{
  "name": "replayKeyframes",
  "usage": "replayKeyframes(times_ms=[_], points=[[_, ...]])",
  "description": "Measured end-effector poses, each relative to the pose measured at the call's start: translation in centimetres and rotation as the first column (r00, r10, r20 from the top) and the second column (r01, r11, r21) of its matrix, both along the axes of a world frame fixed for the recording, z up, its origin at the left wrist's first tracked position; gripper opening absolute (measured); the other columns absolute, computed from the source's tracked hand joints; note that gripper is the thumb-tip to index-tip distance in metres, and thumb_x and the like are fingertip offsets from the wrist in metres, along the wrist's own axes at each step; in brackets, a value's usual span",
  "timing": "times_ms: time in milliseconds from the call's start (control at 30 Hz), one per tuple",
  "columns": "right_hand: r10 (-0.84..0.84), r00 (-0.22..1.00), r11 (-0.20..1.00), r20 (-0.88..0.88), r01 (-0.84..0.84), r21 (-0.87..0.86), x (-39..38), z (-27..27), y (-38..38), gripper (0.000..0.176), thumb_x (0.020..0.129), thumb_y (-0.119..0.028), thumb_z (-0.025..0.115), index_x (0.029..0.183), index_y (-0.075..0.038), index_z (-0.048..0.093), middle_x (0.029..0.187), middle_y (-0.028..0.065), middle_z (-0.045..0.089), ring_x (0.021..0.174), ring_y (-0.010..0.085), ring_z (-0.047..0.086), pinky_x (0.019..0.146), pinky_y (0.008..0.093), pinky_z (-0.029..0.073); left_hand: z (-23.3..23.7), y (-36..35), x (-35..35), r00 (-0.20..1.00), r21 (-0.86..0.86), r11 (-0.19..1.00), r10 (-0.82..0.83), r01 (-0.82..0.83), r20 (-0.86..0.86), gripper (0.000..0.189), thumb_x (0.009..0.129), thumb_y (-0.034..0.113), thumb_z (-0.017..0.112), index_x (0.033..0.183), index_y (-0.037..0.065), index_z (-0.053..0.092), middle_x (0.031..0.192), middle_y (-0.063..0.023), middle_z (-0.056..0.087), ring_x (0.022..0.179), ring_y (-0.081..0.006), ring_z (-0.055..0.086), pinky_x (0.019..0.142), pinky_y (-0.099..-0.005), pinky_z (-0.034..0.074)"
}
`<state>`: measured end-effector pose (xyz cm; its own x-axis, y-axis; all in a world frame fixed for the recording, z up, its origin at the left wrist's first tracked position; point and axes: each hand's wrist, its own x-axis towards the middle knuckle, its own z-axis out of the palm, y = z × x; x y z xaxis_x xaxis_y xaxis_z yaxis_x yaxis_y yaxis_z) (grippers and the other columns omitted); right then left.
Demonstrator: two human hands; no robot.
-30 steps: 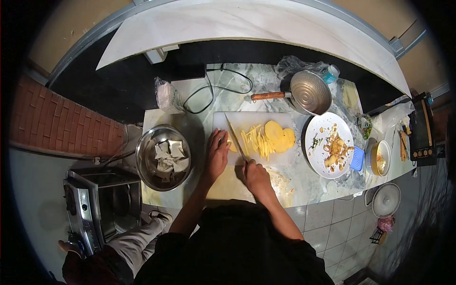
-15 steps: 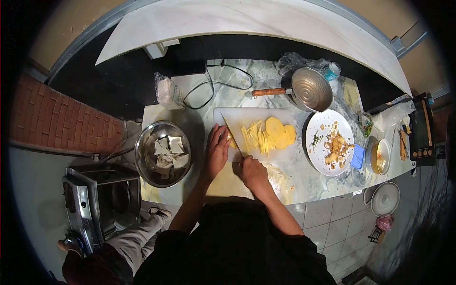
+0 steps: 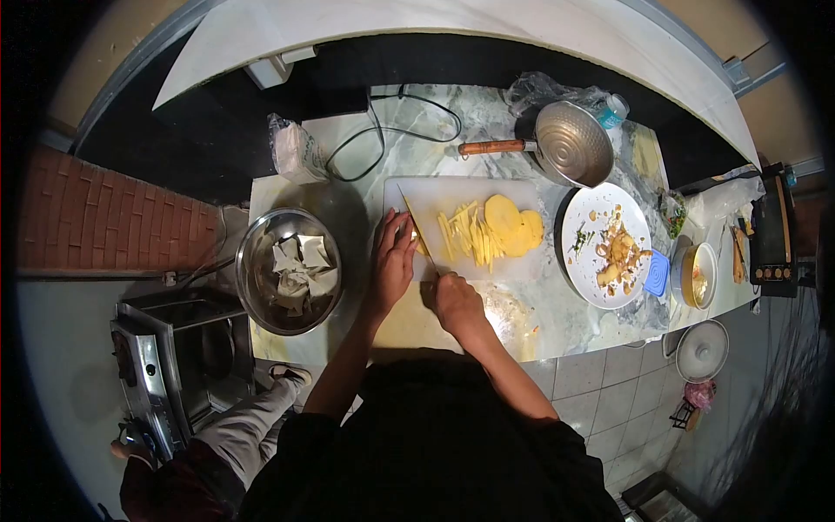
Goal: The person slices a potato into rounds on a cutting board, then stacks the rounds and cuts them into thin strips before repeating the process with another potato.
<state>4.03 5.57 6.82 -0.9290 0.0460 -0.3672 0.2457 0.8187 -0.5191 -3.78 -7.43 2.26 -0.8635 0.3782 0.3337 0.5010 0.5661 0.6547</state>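
My right hand is closed round the handle of a knife, whose blade points away from me across the white cutting board. To the blade's left, my left hand presses down with its fingers close together. A little yellow potato shows between those fingers and the blade; the rest of it is hidden. Right of the knife lies a pile of potato strips. Several round potato slices overlap at the board's right side.
A steel bowl with pale folded pieces stands left. Right are a white plate with peelings, a blue plastic tool and a saucepan. A cable lies behind. Another person's leg shows lower left.
The whole view has shifted slightly, so the counter sits higher in the picture. Both hands stay at the board, with the knife still against the potato by my left fingers.
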Motion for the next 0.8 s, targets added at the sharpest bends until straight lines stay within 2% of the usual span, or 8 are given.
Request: replayKeyframes(times_ms=[267,367,467,567,633,700,767,800], points=[[-0.125,0.992,0.992,0.010,0.126,-0.021,0.5,-2.1,-0.7,0.031,0.092,-0.023,0.049,0.089,0.007,0.055,0.084,0.0292,0.063,0.079,0.0443,0.063,0.072,0.0498,0.051,-0.1,0.1,-0.1,1.000,0.006,1.000,0.003,-0.003,-0.021,0.036,0.087,0.000,0.053,0.122,-0.009,0.052,0.128,-0.0189,0.047,0.127,-0.0388,0.039,0.105,-0.0432,0.033],[-0.100,0.991,0.994,-0.089,0.095,-0.063,0.6,-2.1,-0.6,0.032,0.092,-0.025,0.049,0.087,0.007,0.053,0.079,0.0289,0.063,0.076,0.0450,0.063,0.070,0.0506,0.052,-0.1,0.2,-0.3,1.000,0.023,1.000,-0.005,0.006,-0.019,0.035,0.087,0.000,0.054,0.121,-0.009,0.053,0.128,-0.0185,0.047,0.126,-0.0389,0.039,0.105,-0.0433,0.033],[-0.117,0.989,0.993,-0.092,0.115,-0.028,0.9,-2.6,-1.0,0.035,0.091,-0.025,0.050,0.087,0.009,0.053,0.075,0.0292,0.062,0.071,0.0447,0.063,0.065,0.0505,0.052,-0.2,0.1,0.1,0.999,0.029,0.999,0.016,-0.015,-0.034,0.034,0.088,0.001,0.054,0.120,-0.008,0.054,0.128,-0.0181,0.047,0.127,-0.0392,0.039,0.105,-0.0436,0.033],[-0.093,0.978,0.994,-0.185,0.103,0.045,0.8,-2.3,-0.9,0.037,0.091,-0.025,0.049,0.089,0.012,0.053,0.073,0.0288,0.062,0.069,0.0422,0.064,0.061,0.0491,0.053,0.0,0.0,0.0,0.999,0.034,0.999,0.026,-0.025,-0.032,0.033,0.088,0.002,0.055,0.120,-0.008,0.054,0.128,-0.0178,0.047,0.127,-0.0394,0.039,0.106,-0.0434,0.033],[-0.097,0.990,0.984,-0.106,0.111,0.136,0.8,-2.0,-0.5,0.038,0.091,-0.025,0.050,0.093,0.012,0.054,0.073,0.0275,0.063,0.067,0.0398,0.065,0.060,0.0473,0.053,0.1,0.1,0.1,1.000,0.015,0.999,0.031,-0.031,-0.002,0.033,0.088,0.001,0.054,0.120,-0.007,0.054,0.129,-0.0175,0.046,0.129,-0.0395,0.037,0.106,-0.0429,0.032],[-0.062,0.985,0.983,-0.164,0.089,0.162,1.5,-1.7,0.0,0.036,0.091,-0.025,0.050,0.093,0.011,0.055,0.074,0.0274,0.063,0.068,0.0388,0.066,0.059,0.0471,0.053,0.1,0.1,0.1,0.999,0.007,0.999,0.036,-0.036,-0.005,0.034,0.088,0.002,0.055,0.120,-0.006,0.055,0.128,-0.0176,0.046,0.129,-0.0395,0.037,0.106,-0.0430,0.032],[-0.036,0.990,0.985,-0.140,0.059,0.164,2.0,-0.9,0.3,0.017,0.085,-0.013,0.053,0.087,0.004,0.056,0.081,0.0235,0.065,0.076,0.0353,0.067,0.065,0.0426,0.054,0.1,0.1,0.1,0.999,-0.003,0.999,0.045,-0.045,-0.009,0.034,0.087,0.002,0.056,0.121,-0.006,0.055,0.127,-0.0177,0.047,0.128,-0.0395,0.037,0.106,-0.0430,0.033],[-0.029,0.989,0.985,-0.146,0.053,0.164,2.1,-0.1,0.3,0.017,0.085,-0.013,0.053,0.087,0.004,0.056,0.081,0.0235,0.065,0.076,0.0353,0.067,0.065,0.0426,0.054,0.2,0.1,0.0,0.998,0.004,0.999,0.048,-0.047,-0.031,0.036,0.086,0.002,0.057,0.121,-0.005,0.055,0.123,-0.0175,0.048,0.123,-0.0384,0.041,0.103,-0.0428,0.034]])
